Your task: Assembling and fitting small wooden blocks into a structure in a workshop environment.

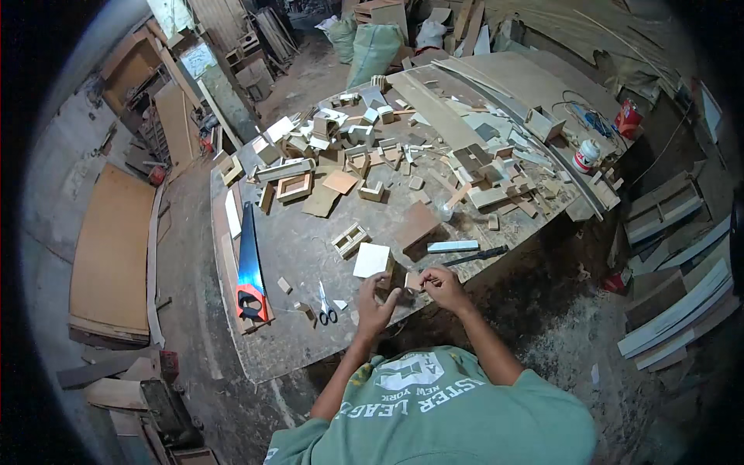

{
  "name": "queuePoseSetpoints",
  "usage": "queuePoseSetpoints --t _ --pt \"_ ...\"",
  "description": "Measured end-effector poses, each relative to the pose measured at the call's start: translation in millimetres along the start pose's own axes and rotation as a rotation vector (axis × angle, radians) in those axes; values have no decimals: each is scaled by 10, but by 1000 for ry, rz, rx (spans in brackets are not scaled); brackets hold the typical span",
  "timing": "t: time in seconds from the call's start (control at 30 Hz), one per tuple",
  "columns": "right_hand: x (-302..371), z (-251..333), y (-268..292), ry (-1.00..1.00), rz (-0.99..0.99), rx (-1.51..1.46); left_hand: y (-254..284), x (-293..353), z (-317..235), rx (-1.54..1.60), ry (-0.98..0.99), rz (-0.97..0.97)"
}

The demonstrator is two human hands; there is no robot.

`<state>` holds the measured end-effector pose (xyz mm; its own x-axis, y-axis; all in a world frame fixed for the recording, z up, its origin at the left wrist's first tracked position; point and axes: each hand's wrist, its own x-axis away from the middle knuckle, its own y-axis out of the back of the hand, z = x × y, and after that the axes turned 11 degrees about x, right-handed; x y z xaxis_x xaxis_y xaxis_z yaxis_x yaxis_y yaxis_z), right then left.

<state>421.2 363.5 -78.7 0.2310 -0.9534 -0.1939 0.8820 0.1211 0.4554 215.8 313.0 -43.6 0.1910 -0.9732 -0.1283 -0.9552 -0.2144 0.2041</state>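
A small box-like wooden piece with a white top sits near the table's front edge. My left hand is at its near side, fingertips against or very near it, thumb spread away. To the right, my right hand pinches a small light wooden block by its right side. Just beyond the box lies a small open wooden frame. Dark-handled scissors rest left of my left hand. A white-topped strip and a dark slim tool lie beyond my right hand.
A handsaw with a blue blade lies along the table's left side. Wood offcuts and small boxes crowd the far half. Long boards and a white bottle are at the back right. Planks stack beyond the right edge.
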Motion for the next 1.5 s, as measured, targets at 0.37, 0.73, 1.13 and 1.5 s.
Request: queuePoseSetpoints --t 0.37,0.73,1.13,1.5 --pt "-53 217 94 35 202 5 8 -106 -141 210 7 405" --pt "-12 246 175 12 217 -90 -68 -129 -4 519 276 304" --pt "25 -34 64 -77 91 -330 -126 -6 289 134 144 -115" --pt "43 -66 160 -109 -59 -400 -102 -315 853 5 -62 -237"
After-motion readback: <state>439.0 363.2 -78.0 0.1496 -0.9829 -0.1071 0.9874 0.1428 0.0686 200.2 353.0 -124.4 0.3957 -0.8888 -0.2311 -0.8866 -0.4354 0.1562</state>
